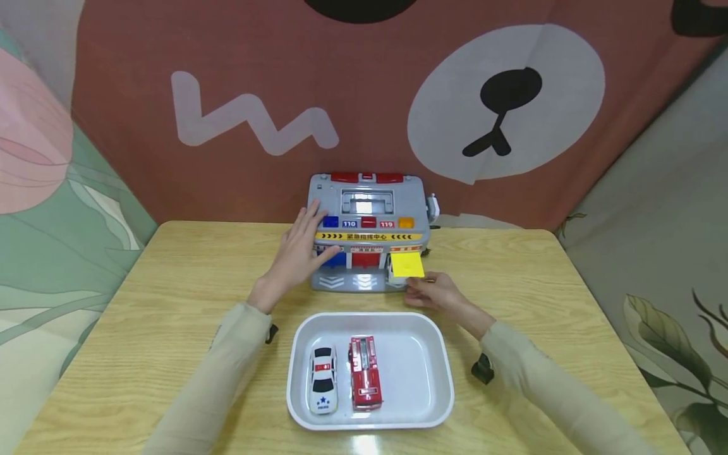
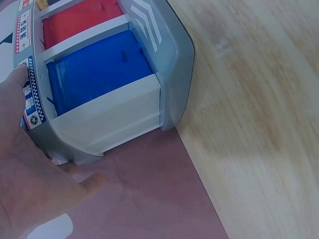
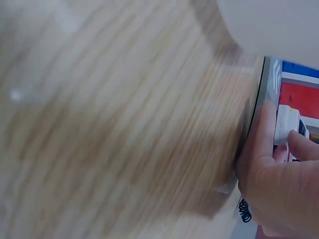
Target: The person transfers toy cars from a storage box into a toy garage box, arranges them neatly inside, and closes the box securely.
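While the left hand (image 1: 296,249) rests on the left corner of the toy rescue garage (image 1: 368,237), thumb well apart from the fingers, the right hand (image 1: 436,292) pinches a white toy vehicle (image 3: 285,119) between thumb and fingers at the mouth of the rightmost bay, beneath the raised yellow door (image 1: 407,265). The vehicle is probably light, rigid plastic, with smooth sides that may slip; a low hold on both flanks near its outer end should suit it best and keep knuckles off the frame. The door looks thin, its hinge likely the most fragile part. The garage seems stiff and hollow, apt to slide on the smooth surface (image 1: 199,284), so its broad top corner makes a sensible brace. A police car (image 1: 323,379) and a red fire truck (image 1: 365,373) sit in the white tray (image 1: 406,373).
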A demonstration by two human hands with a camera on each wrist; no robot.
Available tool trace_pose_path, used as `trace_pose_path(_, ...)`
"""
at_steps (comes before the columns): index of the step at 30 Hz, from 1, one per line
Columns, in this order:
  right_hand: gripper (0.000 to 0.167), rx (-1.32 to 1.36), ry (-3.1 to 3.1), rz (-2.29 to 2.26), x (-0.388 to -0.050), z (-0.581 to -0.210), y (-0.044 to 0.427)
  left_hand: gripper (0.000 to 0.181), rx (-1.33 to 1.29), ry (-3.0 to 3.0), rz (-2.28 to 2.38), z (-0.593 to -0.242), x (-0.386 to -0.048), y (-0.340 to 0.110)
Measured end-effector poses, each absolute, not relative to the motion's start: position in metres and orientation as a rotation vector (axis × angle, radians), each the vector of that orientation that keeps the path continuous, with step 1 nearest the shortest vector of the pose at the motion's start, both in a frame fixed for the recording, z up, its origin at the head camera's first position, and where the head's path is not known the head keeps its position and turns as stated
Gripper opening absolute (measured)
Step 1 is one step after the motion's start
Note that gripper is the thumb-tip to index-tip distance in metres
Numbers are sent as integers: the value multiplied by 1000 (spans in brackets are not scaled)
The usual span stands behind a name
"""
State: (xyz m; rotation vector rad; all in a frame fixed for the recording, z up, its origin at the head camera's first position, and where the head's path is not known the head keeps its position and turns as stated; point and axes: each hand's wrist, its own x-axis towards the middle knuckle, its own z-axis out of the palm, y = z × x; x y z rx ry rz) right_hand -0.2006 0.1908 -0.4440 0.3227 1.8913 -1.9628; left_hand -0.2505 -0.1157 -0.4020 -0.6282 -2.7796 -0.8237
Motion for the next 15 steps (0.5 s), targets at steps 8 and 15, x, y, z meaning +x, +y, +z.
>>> trace_pose_path(8, 40, 207, 1878, -1842, -204, -440, 204, 83, -637, -2771, -822, -403, -250, -116)
trace_pose_path(15, 82, 7, 1788, -1737, -209, -442, 221, 83, -630, -2777, -828, -403, -250, -117)
